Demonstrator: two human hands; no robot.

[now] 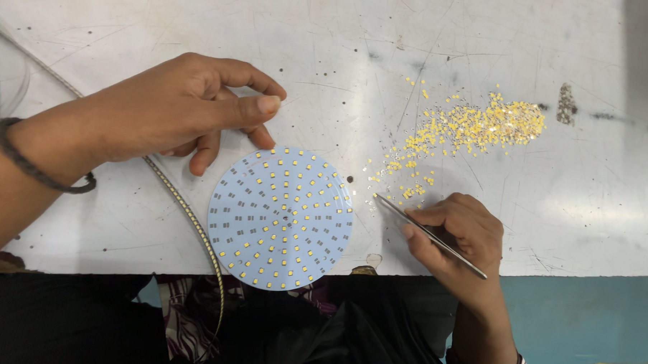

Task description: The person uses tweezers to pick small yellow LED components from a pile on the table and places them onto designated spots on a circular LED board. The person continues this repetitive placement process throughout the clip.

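Steel tweezers (430, 236) pinched in right hand (460, 237), tips toward yellow chips (477, 126) at one o'clock; left hand (176, 109) loosely curled, empty, touching round board (280, 218) at eleven o'clock.

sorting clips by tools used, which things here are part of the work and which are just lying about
In use: round blue board dotted with yellow chips, steadied by left hand; tweezers in right hand; pile of loose yellow chips.

Lying about: metal hose; grey speck pile.

Loose chips (469, 130) beside tweezers (430, 236)
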